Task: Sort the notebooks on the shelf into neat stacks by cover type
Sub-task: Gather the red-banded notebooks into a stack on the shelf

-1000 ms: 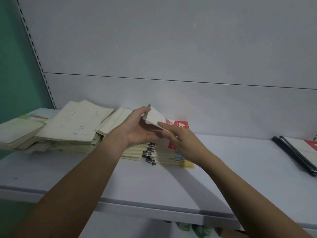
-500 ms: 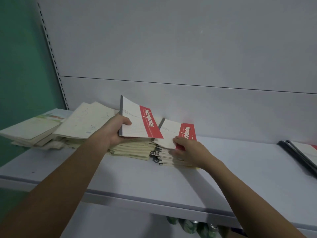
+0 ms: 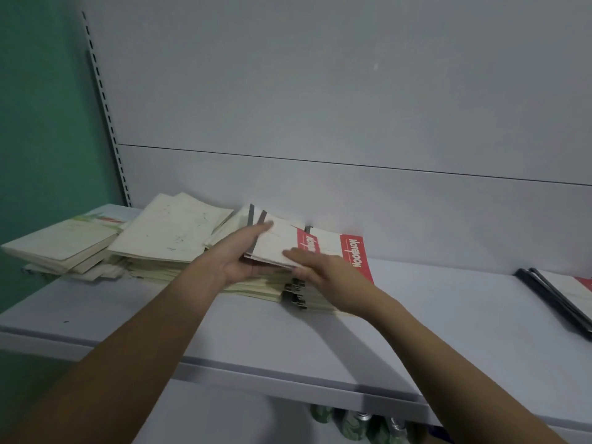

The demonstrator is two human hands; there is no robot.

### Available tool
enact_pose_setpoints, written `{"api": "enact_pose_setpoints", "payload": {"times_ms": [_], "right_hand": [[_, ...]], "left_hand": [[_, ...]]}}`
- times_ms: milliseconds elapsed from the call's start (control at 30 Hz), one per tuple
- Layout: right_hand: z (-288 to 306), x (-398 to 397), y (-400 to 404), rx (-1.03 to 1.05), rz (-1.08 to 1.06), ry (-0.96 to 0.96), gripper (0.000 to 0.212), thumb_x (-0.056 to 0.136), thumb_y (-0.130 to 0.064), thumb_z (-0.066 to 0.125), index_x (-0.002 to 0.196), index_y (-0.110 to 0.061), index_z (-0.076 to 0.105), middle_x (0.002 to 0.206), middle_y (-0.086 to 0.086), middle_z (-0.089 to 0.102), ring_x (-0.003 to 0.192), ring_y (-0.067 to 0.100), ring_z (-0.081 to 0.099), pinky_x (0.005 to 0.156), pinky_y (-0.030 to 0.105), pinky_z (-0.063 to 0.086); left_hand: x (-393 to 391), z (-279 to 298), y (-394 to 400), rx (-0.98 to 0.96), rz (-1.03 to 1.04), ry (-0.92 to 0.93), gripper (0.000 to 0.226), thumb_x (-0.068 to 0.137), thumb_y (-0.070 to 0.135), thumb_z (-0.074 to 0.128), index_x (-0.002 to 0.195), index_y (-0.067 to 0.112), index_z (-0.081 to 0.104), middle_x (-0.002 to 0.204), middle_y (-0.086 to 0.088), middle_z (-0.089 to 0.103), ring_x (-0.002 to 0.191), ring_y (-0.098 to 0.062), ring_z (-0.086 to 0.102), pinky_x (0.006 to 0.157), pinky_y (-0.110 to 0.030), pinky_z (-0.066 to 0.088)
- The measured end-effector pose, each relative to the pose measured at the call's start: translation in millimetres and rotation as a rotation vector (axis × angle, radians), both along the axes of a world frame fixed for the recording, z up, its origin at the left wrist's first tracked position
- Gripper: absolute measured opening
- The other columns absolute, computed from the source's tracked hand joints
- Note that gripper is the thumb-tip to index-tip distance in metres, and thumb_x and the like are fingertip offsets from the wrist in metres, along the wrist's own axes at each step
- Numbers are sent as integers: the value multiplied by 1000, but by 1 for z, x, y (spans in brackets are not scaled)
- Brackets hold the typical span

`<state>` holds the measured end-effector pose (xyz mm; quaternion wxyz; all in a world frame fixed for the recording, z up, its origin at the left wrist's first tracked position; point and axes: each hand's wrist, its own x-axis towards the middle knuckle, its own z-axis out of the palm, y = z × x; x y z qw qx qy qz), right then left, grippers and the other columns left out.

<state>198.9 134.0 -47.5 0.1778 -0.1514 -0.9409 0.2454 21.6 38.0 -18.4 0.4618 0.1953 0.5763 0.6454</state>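
Left hand [image 3: 243, 257] grips red-banded notebooks [image 3: 278, 245] at spine edge, fingers extended; right hand [image 3: 323, 270] lies flat on them, likely squaring before stacking right

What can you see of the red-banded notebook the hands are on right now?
The notebook has a white paper-like cover, a red band with white lettering, and a grey spine strip. A second grey strip beside it suggests more than one. It lies tilted over the cream stack. The left hand holds its near left edge from below, fingers straight along the spine. The right hand rests flat on its red end.
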Motion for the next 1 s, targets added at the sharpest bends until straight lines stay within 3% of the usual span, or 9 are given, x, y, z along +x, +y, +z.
{"api": "enact_pose_setpoints", "payload": {"times_ms": [133,267,333,500,567,667,800,900,1000], "right_hand": [[-8,5,7,-236,-71,17,72,88,-54,58,150,-37,26,152,-13,35,134,6,36,103,24,29],[-22,17,30,-142,-272,-60,100,70,-74,64,151,-31,23,152,-15,31,138,11,32,112,37,29],[-29,20,35,-71,-266,-159,88,66,-78,64,137,-34,39,135,-17,46,125,12,46,106,38,40],[-33,23,32,90,-295,-133,43,92,-56,51,112,-20,59,105,-9,61,98,20,59,87,37,49],[-27,27,31,5,-347,-60,46,98,-51,41,109,-13,63,95,-3,63,87,21,60,76,32,46],[-16,30,24,-136,-505,242,58,100,-50,34,84,0,59,73,11,59,66,23,51,60,33,36],[-6,29,-8,-112,-444,442,44,102,-47,33,95,-19,66,89,0,70,80,22,63,68,39,50],[-4,29,-42,61,-263,253,40,100,-47,36,133,-34,56,126,-18,58,108,6,56,88,24,43],[-8,38,-48,226,-141,49,46,99,-51,35,142,-37,43,151,-10,39,136,9,36,106,28,33]], "left_hand": [[-11,-6,-2,6,13,58,40,93,-4,49,130,10,52,115,-16,67,101,-34,65,62,-46,60],[-14,0,-8,86,89,85,36,94,-9,44,112,20,55,105,-9,67,91,-29,65,50,-37,57],[-16,0,-9,116,107,72,37,93,-9,44,109,22,55,109,-10,65,93,-29,64,50,-36,57],[-18,-8,-21,148,117,56,41,94,-6,45,127,18,50,117,-11,65,99,-30,64,50,-34,57],[-19,-13,-26,156,127,51,43,94,-4,45,131,18,49,120,-11,64,100,-30,63,50,-34,57],[-16,-21,-31,173,127,70,43,95,-3,44,132,21,48,117,-8,64,100,-28,63,56,-36,58],[6,-26,-28,183,91,92,30,100,8,44,127,22,50,114,-6,65,98,-24,63,69,-39,56],[32,-24,-18,211,23,55,26,98,29,56,122,20,57,108,-8,71,96,-27,68,68,-39,57],[51,-26,-6,250,-27,81,43,87,11,68,127,21,54,110,-9,72,97,-29,70,64,-38,56]]}}
